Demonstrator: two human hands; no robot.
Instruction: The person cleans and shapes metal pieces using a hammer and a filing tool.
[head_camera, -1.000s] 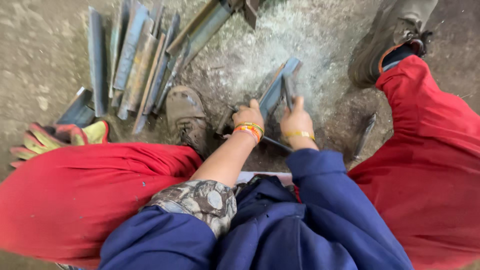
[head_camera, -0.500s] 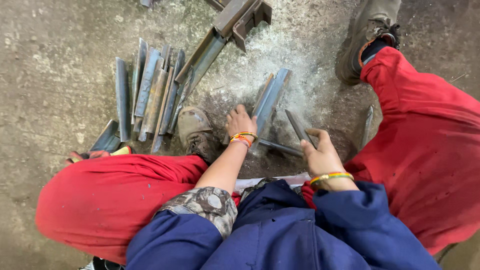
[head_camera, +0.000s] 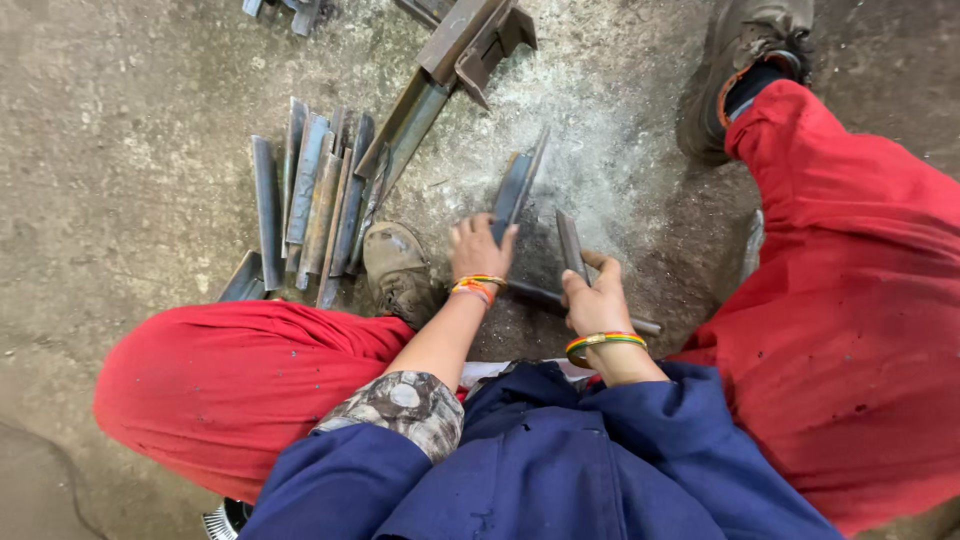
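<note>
The left hand (head_camera: 478, 247) grips the near end of a steel angle piece (head_camera: 520, 185) lying on the dusty floor (head_camera: 120, 150), the right hand (head_camera: 596, 298) clasps a shorter steel strip (head_camera: 570, 243) just beside it, and a row of angle pieces (head_camera: 310, 200) lies well apart to the left.

No packages, labels, signs or screens are visible in this view.
</note>
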